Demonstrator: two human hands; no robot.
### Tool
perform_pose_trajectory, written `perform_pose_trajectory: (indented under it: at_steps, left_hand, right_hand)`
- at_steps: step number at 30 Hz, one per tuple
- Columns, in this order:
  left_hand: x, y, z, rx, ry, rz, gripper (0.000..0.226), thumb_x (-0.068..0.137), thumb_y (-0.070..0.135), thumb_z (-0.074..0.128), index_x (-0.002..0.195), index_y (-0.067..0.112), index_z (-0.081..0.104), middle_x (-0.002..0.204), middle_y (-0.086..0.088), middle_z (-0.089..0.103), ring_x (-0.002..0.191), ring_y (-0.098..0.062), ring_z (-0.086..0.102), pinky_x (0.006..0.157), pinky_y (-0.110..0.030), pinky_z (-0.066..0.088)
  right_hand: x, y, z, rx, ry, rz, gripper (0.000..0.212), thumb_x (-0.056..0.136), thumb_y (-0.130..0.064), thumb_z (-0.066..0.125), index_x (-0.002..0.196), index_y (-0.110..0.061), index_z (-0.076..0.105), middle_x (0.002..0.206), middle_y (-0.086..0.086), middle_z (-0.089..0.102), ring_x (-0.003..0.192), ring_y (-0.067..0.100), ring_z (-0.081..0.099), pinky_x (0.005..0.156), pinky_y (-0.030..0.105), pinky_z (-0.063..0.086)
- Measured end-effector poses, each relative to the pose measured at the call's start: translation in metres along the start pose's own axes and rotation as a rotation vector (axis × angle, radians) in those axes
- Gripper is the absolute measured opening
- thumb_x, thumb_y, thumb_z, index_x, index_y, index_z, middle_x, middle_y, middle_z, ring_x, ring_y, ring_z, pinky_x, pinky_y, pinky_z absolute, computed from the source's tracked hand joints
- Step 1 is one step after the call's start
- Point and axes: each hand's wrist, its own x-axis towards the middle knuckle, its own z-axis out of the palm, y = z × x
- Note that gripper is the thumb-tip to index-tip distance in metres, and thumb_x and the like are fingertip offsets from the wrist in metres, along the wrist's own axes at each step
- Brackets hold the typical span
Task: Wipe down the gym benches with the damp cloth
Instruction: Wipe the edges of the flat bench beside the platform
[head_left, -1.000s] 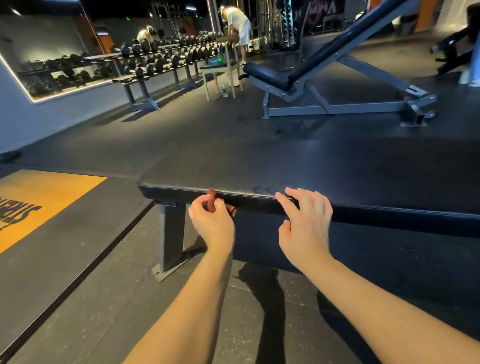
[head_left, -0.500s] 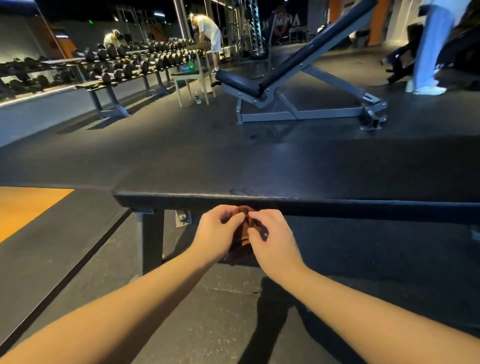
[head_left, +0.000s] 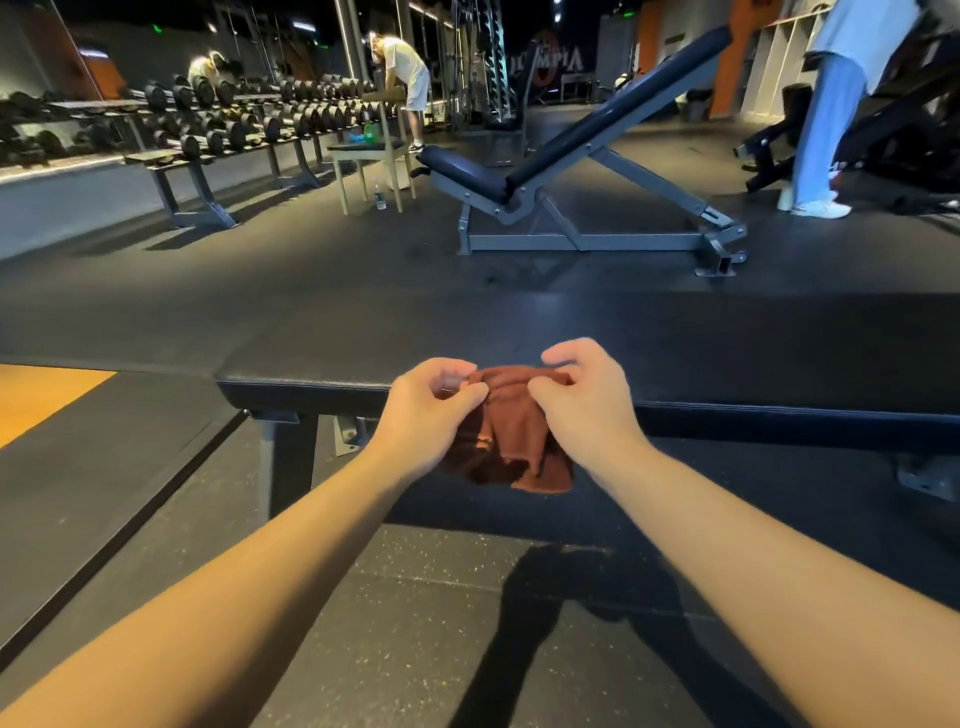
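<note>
Up close, both bare hands pinch the top edge of a rust-brown cloth (head_left: 511, 436) at the near edge of a flat black gym bench (head_left: 727, 358). The left hand (head_left: 431, 415) has its fingers curled in, thumb and forefinger closed on the cloth's upper left corner; the right hand (head_left: 587, 405) grips the upper right corner the same way, with its other fingers loosely bent above the padding. Between the two hands the cloth bunches at the bench's edge, and the rest hangs down below them in front of the bench's side, clear of the speckled rubber floor (head_left: 415, 623). Beyond the hands stands an incline bench (head_left: 587, 140) on a grey steel frame. Farther off and to the left of the left hand runs a dumbbell rack (head_left: 208, 130), with a small pale table (head_left: 374, 156) beside it. A person in a white shirt (head_left: 408, 67) bends over near the rack, and another person's legs in light trousers (head_left: 826, 130) stand well to the right of the right hand.
</note>
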Motion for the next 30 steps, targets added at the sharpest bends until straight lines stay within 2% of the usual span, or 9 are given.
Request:
perform_pose_trajectory:
  at_steps: [3, 6, 10, 11, 13, 15, 24, 28, 30]
  left_hand:
    - [0.014, 0.008, 0.012, 0.045, 0.046, 0.052, 0.017, 0.086, 0.024, 0.08, 0.1, 0.02, 0.073, 0.092, 0.002, 0.076, 0.09, -0.015, 0.072, 0.091, -0.041, 0.058]
    - [0.021, 0.006, 0.026, 0.186, 0.071, 0.06, 0.017, 0.088, 0.024, 0.078, 0.103, 0.022, 0.071, 0.092, 0.008, 0.072, 0.09, -0.011, 0.068, 0.084, -0.026, 0.055]
    - [0.023, -0.005, 0.025, 0.553, 0.128, 0.154, 0.015, 0.093, 0.035, 0.073, 0.105, 0.027, 0.075, 0.107, 0.01, 0.07, 0.102, -0.013, 0.062, 0.093, -0.032, 0.047]
    - [0.025, -0.008, 0.021, 0.683, 0.155, 0.19, 0.017, 0.095, 0.04, 0.069, 0.106, 0.03, 0.076, 0.112, 0.01, 0.068, 0.108, -0.014, 0.057, 0.096, -0.036, 0.041]
    - [0.027, -0.014, 0.007, 0.845, 0.207, 0.194, 0.023, 0.099, 0.046, 0.06, 0.11, 0.033, 0.075, 0.12, 0.011, 0.063, 0.117, -0.016, 0.048, 0.099, -0.039, 0.036]
    - [0.029, -0.023, -0.014, 0.929, 0.247, 0.16, 0.024, 0.1, 0.046, 0.056, 0.113, 0.035, 0.074, 0.125, 0.009, 0.061, 0.12, -0.018, 0.045, 0.1, -0.041, 0.036]
    - [0.039, -0.063, -0.092, 0.954, 0.379, 0.108, 0.023, 0.097, 0.041, 0.064, 0.116, 0.031, 0.074, 0.123, 0.005, 0.063, 0.12, -0.023, 0.046, 0.092, -0.045, 0.037]
    - [0.046, -0.074, -0.106, 0.936, 0.398, 0.117, 0.024, 0.094, 0.037, 0.07, 0.114, 0.026, 0.076, 0.12, 0.002, 0.065, 0.117, -0.023, 0.052, 0.091, -0.046, 0.04]
    - [0.049, -0.08, -0.112, 0.918, 0.405, 0.13, 0.024, 0.093, 0.037, 0.071, 0.113, 0.026, 0.077, 0.119, 0.002, 0.066, 0.116, -0.022, 0.053, 0.091, -0.046, 0.04]
  right_hand:
    - [0.017, -0.014, -0.012, -0.113, 0.12, -0.056, 0.02, 0.094, -0.01, 0.061, 0.105, -0.025, 0.055, 0.093, -0.008, 0.063, 0.081, 0.005, 0.06, 0.062, 0.016, 0.039]
    - [0.029, -0.019, -0.013, -0.196, 0.231, -0.09, 0.015, 0.1, -0.011, 0.059, 0.097, -0.025, 0.054, 0.095, -0.006, 0.063, 0.085, 0.014, 0.065, 0.074, 0.022, 0.052]
    - [0.024, 0.0, 0.007, -0.467, 0.072, -0.209, 0.008, 0.1, -0.019, 0.059, 0.095, -0.026, 0.059, 0.11, -0.005, 0.056, 0.106, 0.018, 0.056, 0.088, 0.027, 0.042]
    - [0.022, 0.01, 0.015, -0.634, -0.014, -0.244, 0.009, 0.1, -0.032, 0.058, 0.104, -0.028, 0.064, 0.125, -0.001, 0.056, 0.125, 0.023, 0.051, 0.1, 0.032, 0.042]
    - [0.019, 0.026, 0.028, -0.963, -0.165, -0.226, 0.05, 0.104, -0.058, 0.041, 0.144, -0.03, 0.054, 0.164, 0.005, 0.03, 0.155, 0.034, 0.014, 0.124, 0.047, 0.021]
    - [0.021, 0.03, 0.039, -1.097, -0.175, -0.186, 0.069, 0.102, -0.068, 0.026, 0.159, -0.03, 0.032, 0.172, 0.006, 0.008, 0.157, 0.038, -0.005, 0.126, 0.053, 0.006]
    - [0.015, -0.003, 0.126, -0.971, -0.334, -0.532, 0.039, 0.11, -0.034, 0.039, 0.146, -0.027, 0.048, 0.161, 0.001, 0.033, 0.15, 0.027, 0.022, 0.121, 0.047, 0.018]
    - [0.038, 0.004, 0.098, -0.977, -0.305, -0.416, 0.033, 0.107, -0.034, 0.038, 0.13, -0.036, 0.061, 0.147, -0.012, 0.047, 0.144, 0.019, 0.031, 0.121, 0.051, 0.004]
    - [0.052, 0.011, 0.067, -1.016, -0.182, -0.305, 0.036, 0.104, -0.033, 0.032, 0.112, -0.033, 0.068, 0.131, -0.011, 0.058, 0.134, 0.018, 0.046, 0.116, 0.049, 0.019]
